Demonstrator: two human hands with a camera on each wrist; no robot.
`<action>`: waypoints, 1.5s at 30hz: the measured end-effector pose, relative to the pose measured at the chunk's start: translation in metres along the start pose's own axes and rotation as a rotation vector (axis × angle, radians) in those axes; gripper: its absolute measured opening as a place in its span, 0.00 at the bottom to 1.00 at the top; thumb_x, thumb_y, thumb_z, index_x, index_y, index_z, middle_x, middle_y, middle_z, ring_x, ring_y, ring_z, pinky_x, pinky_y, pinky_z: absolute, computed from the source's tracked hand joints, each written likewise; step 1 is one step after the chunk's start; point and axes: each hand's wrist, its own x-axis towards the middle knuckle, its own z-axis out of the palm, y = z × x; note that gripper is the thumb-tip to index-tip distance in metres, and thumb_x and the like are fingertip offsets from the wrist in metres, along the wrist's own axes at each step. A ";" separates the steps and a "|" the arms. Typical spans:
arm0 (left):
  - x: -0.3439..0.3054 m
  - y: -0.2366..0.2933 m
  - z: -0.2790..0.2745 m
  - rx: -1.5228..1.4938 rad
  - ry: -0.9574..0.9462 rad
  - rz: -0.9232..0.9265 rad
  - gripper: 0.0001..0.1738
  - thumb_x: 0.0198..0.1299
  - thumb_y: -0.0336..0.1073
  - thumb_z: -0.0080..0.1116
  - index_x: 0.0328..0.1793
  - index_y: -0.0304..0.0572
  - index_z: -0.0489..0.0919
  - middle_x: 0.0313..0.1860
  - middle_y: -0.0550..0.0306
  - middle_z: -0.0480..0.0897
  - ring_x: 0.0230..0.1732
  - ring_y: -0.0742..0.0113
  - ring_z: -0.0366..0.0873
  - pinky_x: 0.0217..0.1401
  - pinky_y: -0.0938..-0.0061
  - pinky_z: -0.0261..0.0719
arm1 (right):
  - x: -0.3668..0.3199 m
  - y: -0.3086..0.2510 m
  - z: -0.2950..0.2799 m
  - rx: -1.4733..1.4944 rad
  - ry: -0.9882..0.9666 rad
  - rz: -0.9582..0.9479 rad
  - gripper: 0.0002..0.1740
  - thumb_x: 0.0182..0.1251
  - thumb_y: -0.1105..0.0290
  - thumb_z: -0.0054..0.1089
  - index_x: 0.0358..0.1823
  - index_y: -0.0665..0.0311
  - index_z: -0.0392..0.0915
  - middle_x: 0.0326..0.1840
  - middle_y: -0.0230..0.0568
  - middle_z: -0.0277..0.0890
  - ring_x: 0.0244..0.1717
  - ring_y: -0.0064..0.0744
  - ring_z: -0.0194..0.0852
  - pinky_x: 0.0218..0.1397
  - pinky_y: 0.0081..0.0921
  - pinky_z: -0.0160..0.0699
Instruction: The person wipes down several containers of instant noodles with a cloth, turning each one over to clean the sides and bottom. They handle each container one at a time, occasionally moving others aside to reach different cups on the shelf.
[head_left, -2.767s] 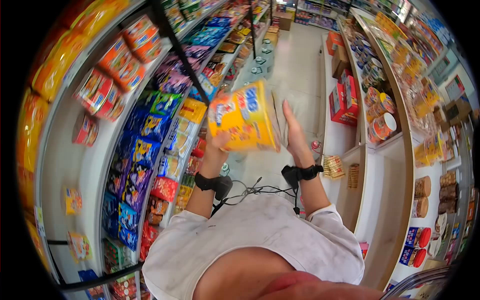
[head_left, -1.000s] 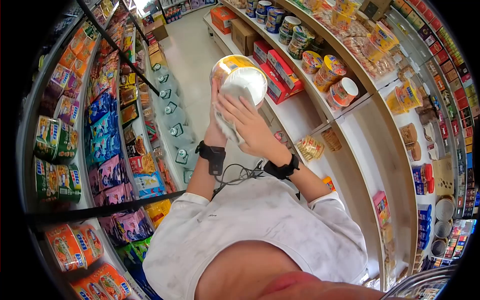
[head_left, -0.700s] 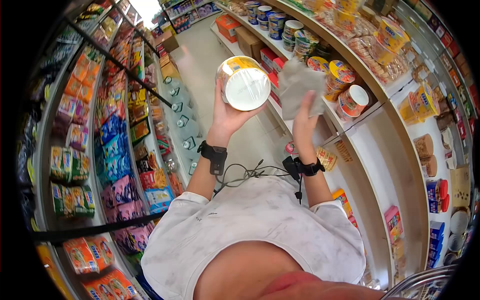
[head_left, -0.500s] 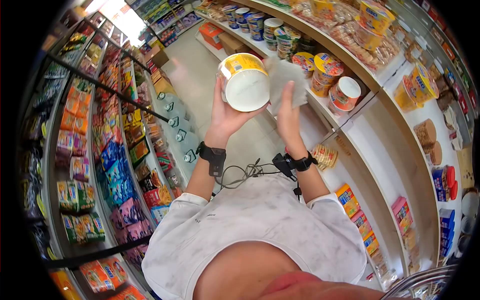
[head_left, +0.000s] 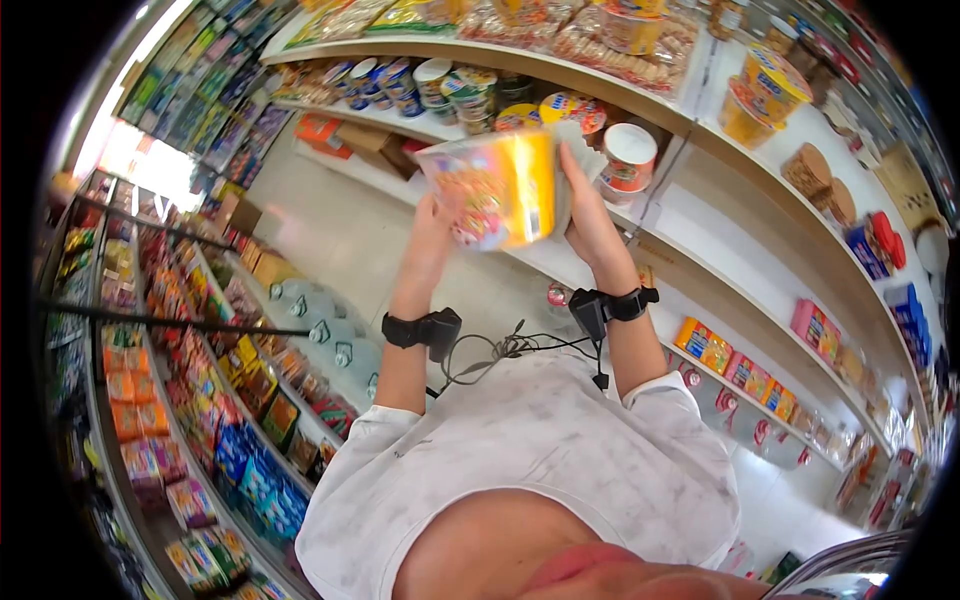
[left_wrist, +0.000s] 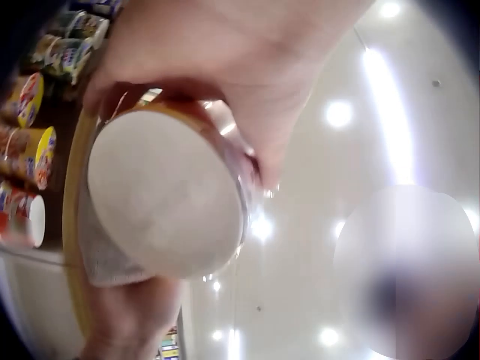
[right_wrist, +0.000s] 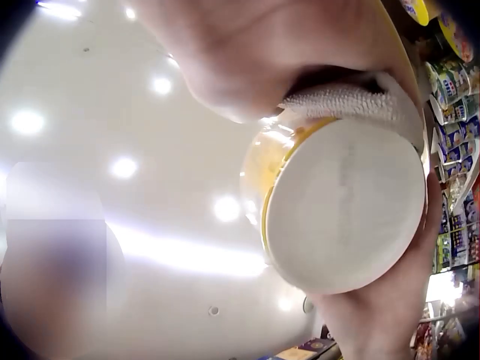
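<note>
A yellow printed instant-noodle tub (head_left: 520,190) is held in front of the chest, its side facing the head camera. My left hand (head_left: 428,235) grips its left side; in the left wrist view that hand (left_wrist: 225,52) curls over the tub, whose white round end (left_wrist: 165,195) faces the camera. On the other side, my right hand (head_left: 592,222) holds a grey cloth (head_left: 582,148) against the tub. The right wrist view shows the cloth (right_wrist: 360,105) bunched between the right hand (right_wrist: 285,52) and the tub's white end (right_wrist: 345,210). Some fingers are hidden behind cloth and tub.
White shelving (head_left: 760,230) with cup noodles (head_left: 628,160) stands ahead and to the right. At the left are racks of packaged snacks (head_left: 140,415), with large clear bottles (head_left: 325,315) on the floor beside them. Black cables (head_left: 500,350) hang between the wrists.
The tub has turned from showing its white end to showing its printed side. The cloth hand has moved with it, and the head view has swung toward the right-hand shelves.
</note>
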 end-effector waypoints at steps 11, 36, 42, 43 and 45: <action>-0.003 0.030 0.002 0.176 -0.117 0.379 0.55 0.44 0.36 0.83 0.73 0.35 0.58 0.65 0.49 0.73 0.65 0.62 0.74 0.67 0.67 0.74 | -0.035 0.054 0.055 -0.672 0.373 -0.616 0.35 0.82 0.46 0.40 0.71 0.73 0.61 0.71 0.39 0.64 0.72 0.32 0.58 0.76 0.27 0.53; 0.004 -0.022 0.033 0.064 -0.475 0.095 0.57 0.35 0.36 0.88 0.70 0.34 0.61 0.65 0.48 0.75 0.63 0.61 0.77 0.66 0.66 0.76 | -0.094 0.055 0.001 -0.023 0.702 -0.330 0.33 0.81 0.42 0.37 0.69 0.62 0.68 0.65 0.35 0.74 0.64 0.25 0.72 0.66 0.26 0.71; 0.023 -0.055 0.100 -0.155 -0.597 -0.041 0.58 0.33 0.37 0.88 0.70 0.33 0.63 0.62 0.48 0.78 0.63 0.60 0.78 0.66 0.64 0.77 | -0.115 0.006 -0.055 0.338 0.601 -0.301 0.28 0.81 0.51 0.41 0.69 0.65 0.67 0.67 0.41 0.73 0.67 0.34 0.72 0.70 0.35 0.72; 0.023 -0.055 0.121 -0.135 -0.600 -0.026 0.59 0.31 0.37 0.89 0.71 0.33 0.64 0.63 0.49 0.78 0.65 0.60 0.77 0.68 0.64 0.76 | -0.121 -0.003 -0.071 0.409 0.571 -0.302 0.27 0.80 0.53 0.41 0.70 0.66 0.66 0.68 0.43 0.73 0.67 0.36 0.71 0.70 0.37 0.71; 0.025 -0.058 0.156 -0.006 -0.642 0.049 0.59 0.31 0.41 0.89 0.71 0.32 0.65 0.64 0.50 0.78 0.65 0.61 0.77 0.67 0.64 0.76 | -0.131 -0.016 -0.109 0.657 0.252 -0.389 0.26 0.79 0.59 0.40 0.70 0.68 0.66 0.69 0.48 0.72 0.68 0.44 0.71 0.70 0.43 0.72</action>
